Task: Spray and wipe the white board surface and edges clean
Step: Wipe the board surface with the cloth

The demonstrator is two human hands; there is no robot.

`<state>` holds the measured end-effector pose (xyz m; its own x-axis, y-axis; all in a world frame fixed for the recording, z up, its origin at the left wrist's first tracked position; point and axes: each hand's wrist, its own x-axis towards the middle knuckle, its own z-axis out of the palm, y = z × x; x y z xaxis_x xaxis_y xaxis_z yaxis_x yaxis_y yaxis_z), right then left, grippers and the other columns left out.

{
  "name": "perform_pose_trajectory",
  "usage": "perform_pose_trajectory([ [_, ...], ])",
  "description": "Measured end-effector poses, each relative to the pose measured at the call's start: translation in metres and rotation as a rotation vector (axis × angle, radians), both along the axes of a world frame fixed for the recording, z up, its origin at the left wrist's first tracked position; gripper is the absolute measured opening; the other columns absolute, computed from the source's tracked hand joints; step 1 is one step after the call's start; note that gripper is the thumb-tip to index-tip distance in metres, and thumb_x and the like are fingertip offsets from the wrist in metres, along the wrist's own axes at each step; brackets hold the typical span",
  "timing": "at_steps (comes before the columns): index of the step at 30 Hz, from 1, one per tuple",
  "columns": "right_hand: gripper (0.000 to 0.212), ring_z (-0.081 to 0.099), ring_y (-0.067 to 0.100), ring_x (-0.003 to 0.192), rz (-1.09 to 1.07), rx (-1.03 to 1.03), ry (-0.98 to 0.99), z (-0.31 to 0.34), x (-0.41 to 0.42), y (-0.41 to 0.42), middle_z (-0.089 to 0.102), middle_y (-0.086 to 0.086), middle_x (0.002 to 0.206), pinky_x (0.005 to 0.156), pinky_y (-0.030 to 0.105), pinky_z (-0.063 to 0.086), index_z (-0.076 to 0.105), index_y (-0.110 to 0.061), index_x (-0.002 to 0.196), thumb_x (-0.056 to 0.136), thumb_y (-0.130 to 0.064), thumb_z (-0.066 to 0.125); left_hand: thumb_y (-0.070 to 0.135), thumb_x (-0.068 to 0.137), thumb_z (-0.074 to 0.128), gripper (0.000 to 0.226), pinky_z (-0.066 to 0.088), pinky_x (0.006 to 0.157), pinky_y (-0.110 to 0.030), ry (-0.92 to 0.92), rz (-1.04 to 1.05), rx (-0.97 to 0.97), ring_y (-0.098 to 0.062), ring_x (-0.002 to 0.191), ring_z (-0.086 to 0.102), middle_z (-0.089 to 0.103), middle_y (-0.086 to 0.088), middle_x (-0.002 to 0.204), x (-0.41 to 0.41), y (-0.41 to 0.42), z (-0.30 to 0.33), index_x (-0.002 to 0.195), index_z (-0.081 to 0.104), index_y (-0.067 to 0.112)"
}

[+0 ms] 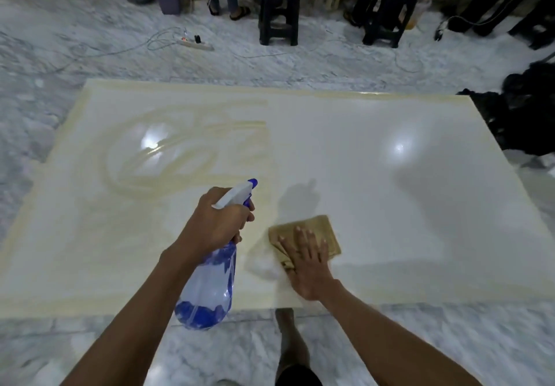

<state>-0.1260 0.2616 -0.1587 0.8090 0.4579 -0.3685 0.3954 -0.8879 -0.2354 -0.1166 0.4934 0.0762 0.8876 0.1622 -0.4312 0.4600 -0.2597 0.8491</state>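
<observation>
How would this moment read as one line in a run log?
left hand: holds spray bottle | right hand: flat on cloth | white board: yellowish streaks on left part

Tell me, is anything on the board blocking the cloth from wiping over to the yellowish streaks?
Nothing visible does. The cloth lies flat under the right hand, and the board between it and the streaks is bare.

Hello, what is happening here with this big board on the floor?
A person is cleaning a white board that lies flat on the marble floor. The left hand holds a blue spray bottle above it, and the right hand presses a tan cloth flat on the board. Yellowish streaks cover the left half; the right half looks cleaner.
</observation>
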Motion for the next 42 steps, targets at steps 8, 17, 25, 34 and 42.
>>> perform_pose_trajectory([
  [8,0.040,0.041,0.027,0.140,-0.149,0.146,0.276,0.068,-0.049,0.012,0.048,-0.018,0.147,0.112,0.046,0.035,0.038,-0.069,0.130,0.099,-0.055,0.016,0.017,0.069,0.051,0.034,0.050,0.056,-0.037,-0.043,-0.076,-0.026,-0.022,0.040,0.052,0.072,-0.029,0.084,-0.050,-0.002,0.025,0.084,0.067,-0.009],
  [17,0.035,0.053,0.020,0.097,-0.342,0.485,0.131,0.188,0.220,0.081,0.056,0.004,0.112,0.078,0.029,0.036,0.054,-0.007,0.130,0.107,-0.026,0.036,0.023,0.073,0.054,0.029,0.053,0.056,-0.036,-0.137,-0.050,0.042,-0.039,0.058,0.068,0.065,0.003,0.051,0.068,0.061,0.055,0.078,0.067,-0.002],
  [25,0.034,0.052,0.035,0.122,-0.138,0.168,-0.103,0.098,0.443,0.187,0.053,0.010,0.133,0.097,0.055,0.042,0.041,-0.022,0.135,0.102,-0.020,0.034,0.006,0.080,0.053,0.015,0.059,0.056,-0.044,-0.200,0.032,0.116,-0.021,0.038,0.053,0.070,-0.005,0.062,0.174,0.131,0.022,0.073,0.067,0.003],
  [34,0.058,-0.021,0.028,0.150,-0.140,-0.102,-0.032,-0.009,0.362,0.213,-0.019,0.002,0.164,0.116,0.059,-0.015,-0.006,-0.039,0.155,0.104,-0.048,0.021,0.016,0.065,0.049,0.025,0.061,0.059,-0.049,-0.082,0.032,0.116,-0.029,0.045,0.061,0.074,-0.014,0.077,0.162,0.166,-0.023,0.076,0.069,0.004],
  [42,0.065,0.002,0.030,0.152,-0.059,-0.065,-0.021,-0.003,0.128,0.158,0.002,0.003,0.166,0.118,0.058,-0.003,0.015,-0.035,0.155,0.094,-0.049,0.029,0.018,0.069,0.051,0.032,0.053,0.056,-0.039,-0.023,-0.006,-0.029,-0.016,0.037,0.050,0.072,-0.020,0.076,0.044,0.150,-0.014,0.084,0.069,-0.003],
])
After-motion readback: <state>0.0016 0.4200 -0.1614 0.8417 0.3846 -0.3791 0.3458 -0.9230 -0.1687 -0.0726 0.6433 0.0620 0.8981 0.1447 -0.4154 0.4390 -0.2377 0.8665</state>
